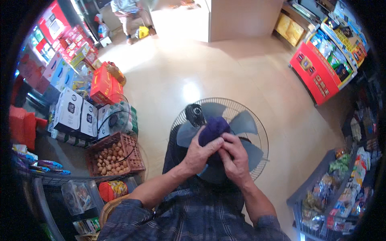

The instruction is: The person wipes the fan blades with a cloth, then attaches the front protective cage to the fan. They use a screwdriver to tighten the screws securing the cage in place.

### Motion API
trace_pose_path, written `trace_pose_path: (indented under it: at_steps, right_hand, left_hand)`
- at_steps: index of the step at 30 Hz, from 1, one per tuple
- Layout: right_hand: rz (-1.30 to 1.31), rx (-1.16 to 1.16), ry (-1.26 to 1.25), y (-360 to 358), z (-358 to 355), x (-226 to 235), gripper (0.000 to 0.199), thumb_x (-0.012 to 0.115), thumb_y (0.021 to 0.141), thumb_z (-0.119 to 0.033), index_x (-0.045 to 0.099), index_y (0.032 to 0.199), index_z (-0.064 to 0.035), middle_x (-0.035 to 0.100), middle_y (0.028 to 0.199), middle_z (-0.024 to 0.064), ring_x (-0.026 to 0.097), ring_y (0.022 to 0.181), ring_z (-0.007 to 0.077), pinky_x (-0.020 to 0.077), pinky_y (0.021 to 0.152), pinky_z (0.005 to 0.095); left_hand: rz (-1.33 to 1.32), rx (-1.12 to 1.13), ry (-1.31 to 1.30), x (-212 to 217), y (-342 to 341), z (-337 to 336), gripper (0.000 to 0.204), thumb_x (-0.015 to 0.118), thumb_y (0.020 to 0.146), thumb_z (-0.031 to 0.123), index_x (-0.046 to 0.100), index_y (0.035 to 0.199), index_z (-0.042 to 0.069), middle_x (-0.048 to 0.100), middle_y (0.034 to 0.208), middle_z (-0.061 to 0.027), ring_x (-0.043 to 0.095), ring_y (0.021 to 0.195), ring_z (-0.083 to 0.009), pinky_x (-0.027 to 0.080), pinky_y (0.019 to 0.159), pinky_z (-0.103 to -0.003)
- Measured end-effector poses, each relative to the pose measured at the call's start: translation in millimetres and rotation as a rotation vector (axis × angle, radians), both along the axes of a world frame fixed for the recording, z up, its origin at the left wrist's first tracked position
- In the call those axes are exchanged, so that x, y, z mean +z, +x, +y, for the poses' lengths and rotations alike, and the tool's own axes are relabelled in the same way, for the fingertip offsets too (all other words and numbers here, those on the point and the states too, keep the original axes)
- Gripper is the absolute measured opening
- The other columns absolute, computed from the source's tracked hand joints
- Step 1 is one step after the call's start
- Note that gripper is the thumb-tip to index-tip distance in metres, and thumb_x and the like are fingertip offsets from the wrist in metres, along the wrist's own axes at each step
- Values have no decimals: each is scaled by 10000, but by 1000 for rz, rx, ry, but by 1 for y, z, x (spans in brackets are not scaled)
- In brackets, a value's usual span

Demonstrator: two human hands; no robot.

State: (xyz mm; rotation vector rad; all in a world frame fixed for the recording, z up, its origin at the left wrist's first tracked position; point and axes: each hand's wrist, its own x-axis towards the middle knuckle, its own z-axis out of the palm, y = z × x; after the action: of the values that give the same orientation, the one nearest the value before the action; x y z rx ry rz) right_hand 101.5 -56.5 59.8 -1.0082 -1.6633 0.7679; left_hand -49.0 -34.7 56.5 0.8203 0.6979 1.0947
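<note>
Glossy shop floor (161, 76) spreads around a blue-bladed electric fan (243, 124); above it, left hand (197, 154) and right hand (236, 158) fingers grip purple cloth (213, 130).

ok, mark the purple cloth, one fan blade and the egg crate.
Purple cloth (214, 129): head view, on its bunched middle.
Fan blade (243, 122): head view, flat of the upper-right blade.
Egg crate (136, 158): head view, right-hand wall.

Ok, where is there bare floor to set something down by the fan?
Bare floor lies between the fan and the red display stand, and beyond the fan toward the white counter. Left is crowded with the egg crate and white boxes; lower right, with packed baskets.
</note>
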Motion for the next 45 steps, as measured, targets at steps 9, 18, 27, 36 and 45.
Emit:
trace_pose_path:
  at_steps: [9,18,27,36,45]
  right_hand:
    - [-118,87,144,-10,-19,-5,286,686,784,57,635,1062,12,569,1130,155,575,1015,307,469,890,355]
    - [-66,-25,143,-9,-21,5,448,684,749,71,565,1170,-21,533,1165,167,550,1074,322,451,946,378]
    - [-219,-150,167,0,-18,-2,526,631,684,108,534,1170,-68,436,1302,176,471,1176,319,383,1023,410]
    - [-212,-210,217,4,-24,-8,526,661,697,95,506,1169,-75,509,1225,168,503,1146,330,390,1008,442]
    - [-212,-211,215,3,-12,-20,549,733,644,95,558,1137,-71,497,1050,131,515,992,276,434,869,355]
  left_hand:
    - [-58,-28,-300,4,-6,7,285,571,947,249,609,1140,44,648,1040,-51,615,928,-144,510,844,-298]
    - [-430,-256,-581,-15,-2,-2,419,466,990,437,596,1147,71,651,1087,-87,634,968,-216,515,896,-367]
    - [-149,-145,-221,-10,-2,-14,367,540,985,308,553,1246,50,609,1169,-65,582,1058,-149,491,916,-311]
    - [227,-69,31,-5,-7,-19,471,602,942,382,563,1178,-23,613,1029,-79,549,932,-146,468,839,-287]
    - [363,-11,-57,7,-15,-11,404,600,958,286,572,1212,-26,642,1088,-60,573,987,-127,472,883,-291]
